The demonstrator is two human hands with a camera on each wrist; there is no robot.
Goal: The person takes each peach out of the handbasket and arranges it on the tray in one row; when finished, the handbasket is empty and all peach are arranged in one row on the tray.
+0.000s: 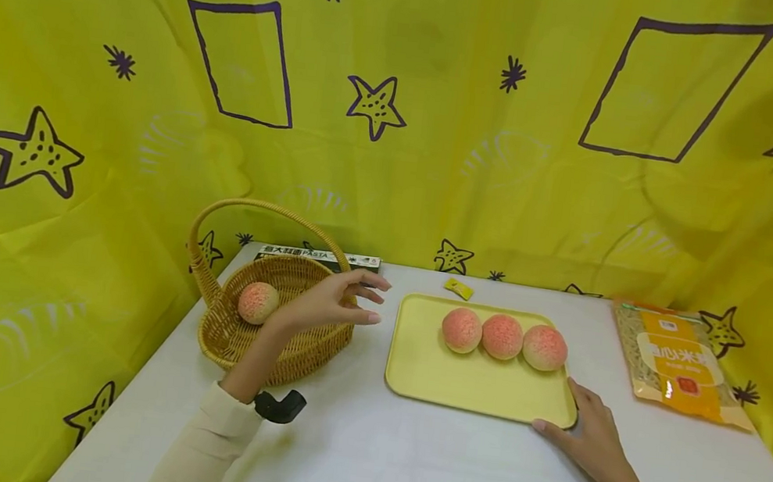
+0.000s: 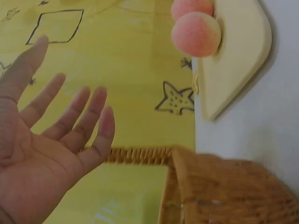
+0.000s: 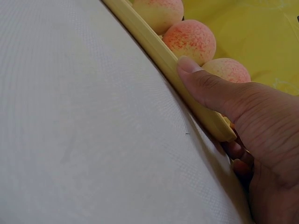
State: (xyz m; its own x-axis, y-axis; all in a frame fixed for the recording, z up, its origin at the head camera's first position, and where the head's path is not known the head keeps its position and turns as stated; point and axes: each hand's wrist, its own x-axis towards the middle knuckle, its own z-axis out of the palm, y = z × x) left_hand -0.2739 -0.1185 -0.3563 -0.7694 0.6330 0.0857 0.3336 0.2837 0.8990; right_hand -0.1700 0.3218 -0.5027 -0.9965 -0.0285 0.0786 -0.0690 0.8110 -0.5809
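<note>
My left hand (image 1: 334, 298) hovers over the right side of a wicker basket (image 1: 303, 366), fingers spread and holding nothing. Inside the basket, toward its left, lies one pink-and-cream peach (image 1: 257, 303). To the right of the basket is a pale yellow tray (image 1: 429, 375) carrying three peaches: a left one (image 1: 461, 330), a middle one (image 1: 502, 337) and a right one (image 1: 545, 347). My right hand (image 1: 588, 439) grips the tray's near right corner; in the right wrist view the thumb (image 3: 201, 81) lies along its edge and the other fingers are partly hidden beyond it.
The basket's tall handle (image 1: 270, 207) arches up at the back left. Behind the basket lies a pasta box (image 1: 363, 261). A small yellow packet (image 1: 458, 288) sits behind the tray, and a bag of noodles (image 1: 678, 362) lies at the right. A yellow patterned curtain hangs around the white table.
</note>
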